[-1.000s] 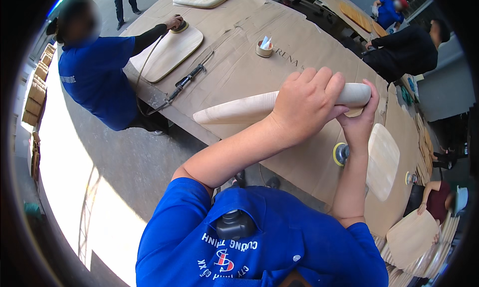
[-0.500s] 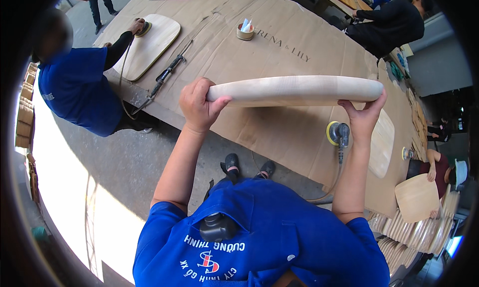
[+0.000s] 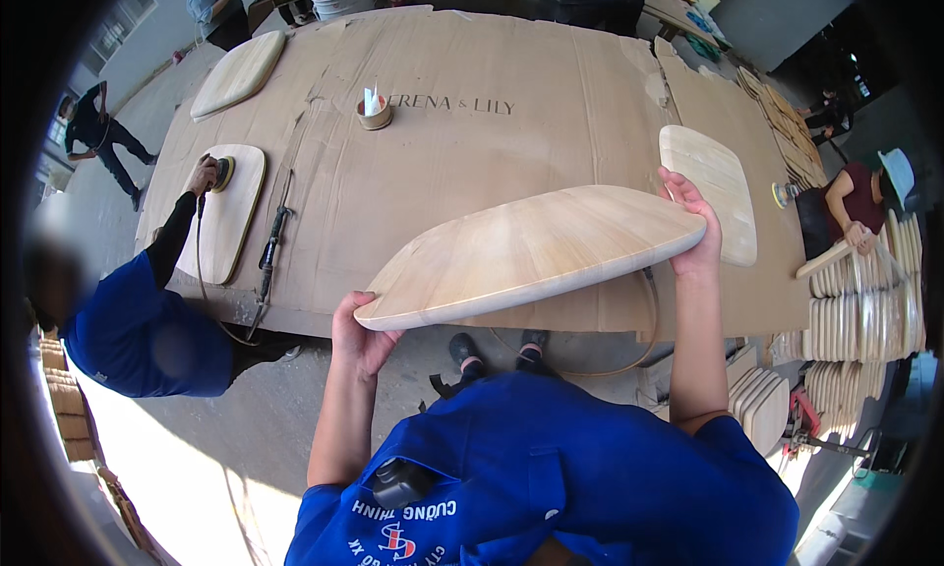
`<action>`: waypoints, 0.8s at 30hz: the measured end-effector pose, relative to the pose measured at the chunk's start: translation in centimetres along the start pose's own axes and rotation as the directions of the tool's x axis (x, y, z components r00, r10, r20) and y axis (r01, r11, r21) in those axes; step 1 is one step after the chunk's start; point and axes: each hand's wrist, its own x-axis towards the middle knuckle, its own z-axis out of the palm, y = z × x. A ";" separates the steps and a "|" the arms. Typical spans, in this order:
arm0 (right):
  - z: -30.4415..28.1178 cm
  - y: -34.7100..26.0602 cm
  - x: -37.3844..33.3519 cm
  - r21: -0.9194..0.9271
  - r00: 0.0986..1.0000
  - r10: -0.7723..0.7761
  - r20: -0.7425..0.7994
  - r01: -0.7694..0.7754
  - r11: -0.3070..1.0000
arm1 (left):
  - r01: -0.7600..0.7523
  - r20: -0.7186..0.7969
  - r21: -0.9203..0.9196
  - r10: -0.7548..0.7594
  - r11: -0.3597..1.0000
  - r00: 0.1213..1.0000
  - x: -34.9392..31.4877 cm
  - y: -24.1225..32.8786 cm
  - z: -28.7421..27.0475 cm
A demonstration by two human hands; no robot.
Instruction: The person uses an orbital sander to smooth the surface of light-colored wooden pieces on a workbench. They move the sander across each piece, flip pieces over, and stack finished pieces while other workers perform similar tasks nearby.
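A pale wooden panel (image 3: 536,246) with rounded corners is held up in front of me, tilted, above the near edge of the table. My left hand (image 3: 362,335) grips its lower left corner, with the thumb on top. At its right end, my right hand (image 3: 696,227) clasps the edge, fingers pointing up. The broad upper face of the panel shows, along with its near rim. The sander is hidden from sight; only its hose (image 3: 654,315) shows beside the panel.
A cardboard-covered table (image 3: 492,153) bears a small round tub (image 3: 375,114), an air tool (image 3: 269,246) and more panels (image 3: 708,187). On the left a co-worker (image 3: 147,320) runs a sander (image 3: 224,173) over a panel. Another person (image 3: 865,212) handles wood beside stacked panels (image 3: 860,310) at the right.
The panel has gone from nearly edge-on to showing its broad face, its left end lower now. Both hands keep their hold. My view has swung, shifting the table's surroundings.
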 end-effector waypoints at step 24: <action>-13.4 14.8 11.7 -0.988 0.955 0.293 -0.045 0.001 -0.156 | 0.362 -0.130 0.907 0.677 -0.214 0.725 10.7 -2.7 -13.3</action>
